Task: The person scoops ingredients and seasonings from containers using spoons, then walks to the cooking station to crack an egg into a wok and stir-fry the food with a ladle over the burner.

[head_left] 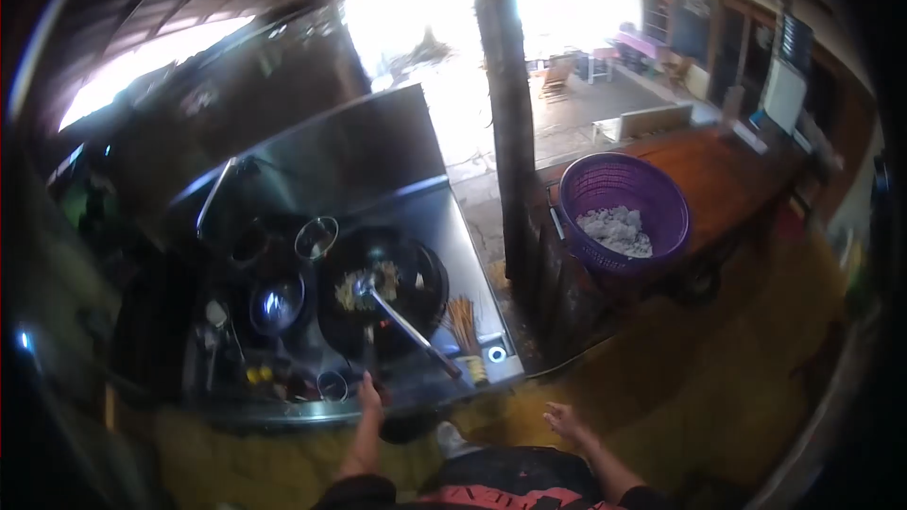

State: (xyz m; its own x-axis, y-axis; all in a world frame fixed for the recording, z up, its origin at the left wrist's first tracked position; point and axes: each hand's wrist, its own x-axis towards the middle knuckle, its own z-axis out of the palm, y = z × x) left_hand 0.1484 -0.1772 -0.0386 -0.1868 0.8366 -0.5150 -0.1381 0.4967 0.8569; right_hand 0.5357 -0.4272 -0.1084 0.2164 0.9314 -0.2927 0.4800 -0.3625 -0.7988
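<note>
A black wok (430, 269) sits on the steel stove, holding pale chopped food (350, 295). My left hand (370, 395) is at the near end of the wok's handle (369, 349), with its fingers closed round it as far as the blur shows. A long ladle (402, 323) rests with its bowl in the food and its dark grip over the wok's right rim; neither hand touches it. Out to the right, above the floor, my right hand (569, 420) holds nothing, and its fingers are apart.
Right of the post (501, 85), a purple basket (675, 212) of white rice stands on a wooden table (718, 170). A bundled stick brush (465, 331) lies beside the wok. Left of it are a metal bowl (277, 305), a strainer (316, 238) and a small glass (332, 385).
</note>
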